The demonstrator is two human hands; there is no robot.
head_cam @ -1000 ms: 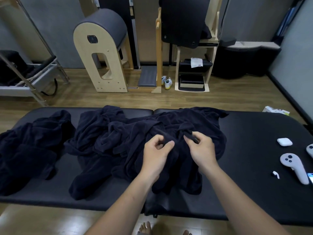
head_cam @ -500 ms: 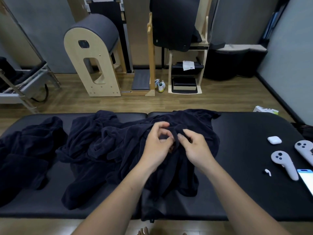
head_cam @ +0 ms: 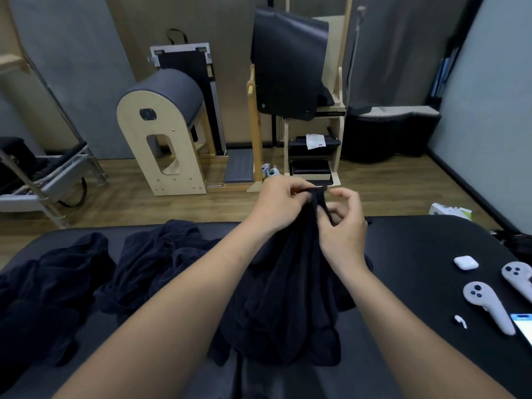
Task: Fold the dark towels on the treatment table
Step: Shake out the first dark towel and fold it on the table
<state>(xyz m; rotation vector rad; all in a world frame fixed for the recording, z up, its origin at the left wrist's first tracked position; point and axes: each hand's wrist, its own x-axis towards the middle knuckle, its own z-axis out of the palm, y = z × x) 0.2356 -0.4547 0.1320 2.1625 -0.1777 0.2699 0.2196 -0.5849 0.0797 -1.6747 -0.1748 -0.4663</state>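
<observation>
A dark navy towel (head_cam: 288, 289) hangs bunched from my two hands above the black treatment table (head_cam: 408, 249). My left hand (head_cam: 280, 207) pinches its top edge, and my right hand (head_cam: 344, 223) grips the same edge right beside it. The towel's lower part still rests on the table. More crumpled dark towels (head_cam: 161, 263) lie to the left, and another heap (head_cam: 43, 295) sits at the table's left end.
On the table's right side lie a white earbud case (head_cam: 465, 262), a loose earbud (head_cam: 460, 321), two grey controllers (head_cam: 486, 305) and a phone (head_cam: 522, 323). Beyond the table stand a wooden barrel (head_cam: 164, 131), a wooden chair unit (head_cam: 311, 110) and a metal frame (head_cam: 49, 180).
Both hands have lifted the towel's edge up off the heap, so it now hangs from them. The camera view has tilted upward.
</observation>
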